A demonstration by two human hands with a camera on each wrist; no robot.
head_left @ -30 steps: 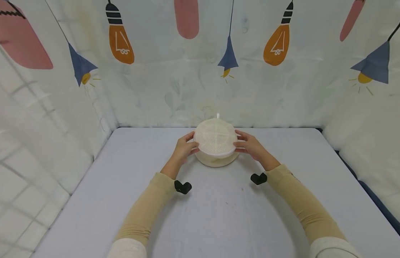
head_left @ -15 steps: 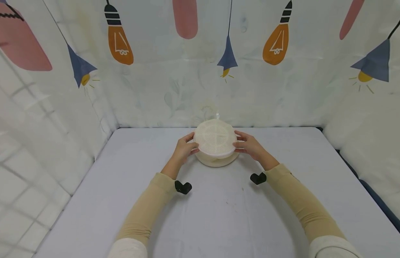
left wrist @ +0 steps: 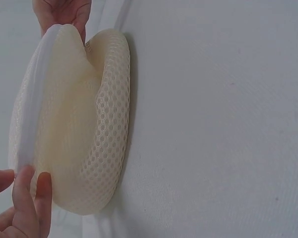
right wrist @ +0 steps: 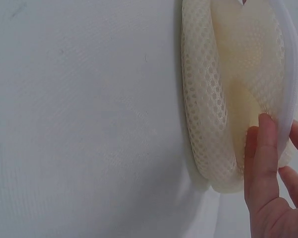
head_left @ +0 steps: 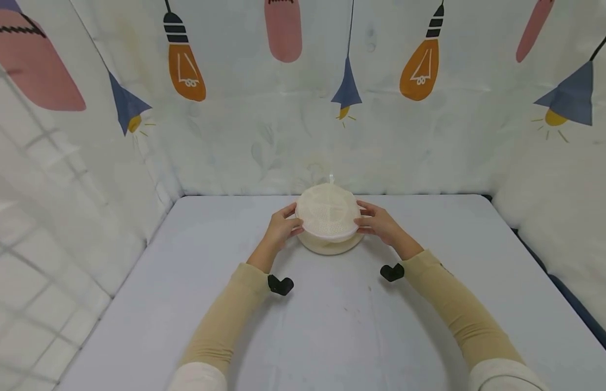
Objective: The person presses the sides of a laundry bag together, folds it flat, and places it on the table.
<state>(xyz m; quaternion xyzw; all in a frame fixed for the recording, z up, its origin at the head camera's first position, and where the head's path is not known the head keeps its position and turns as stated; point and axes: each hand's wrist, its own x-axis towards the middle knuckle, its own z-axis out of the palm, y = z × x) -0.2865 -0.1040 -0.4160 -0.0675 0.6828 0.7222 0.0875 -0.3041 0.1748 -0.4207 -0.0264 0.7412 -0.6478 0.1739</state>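
Note:
A round, cream mesh laundry bag (head_left: 328,213) rests on the table toward its far edge. Its flat mesh top is ringed by a white band (left wrist: 34,106), and a thick honeycomb-mesh lower ring (left wrist: 108,109) bulges out beneath it. A small white tab (head_left: 331,178) sticks up at the back. My left hand (head_left: 283,227) pinches the upper rim on the left side, thumb above and fingers below. Opposite it, my right hand (head_left: 380,224) pinches the same rim, as the right wrist view shows with its fingers (right wrist: 266,153) under the band. Between rim and lower ring the sides fold inward.
The table (head_left: 327,331) has a pale cover with a few tiny specks. A white curtain (head_left: 224,130) printed with lamps and bulbs stands behind it and along both sides. Black heart-shaped pieces (head_left: 280,285) hang at both wrists.

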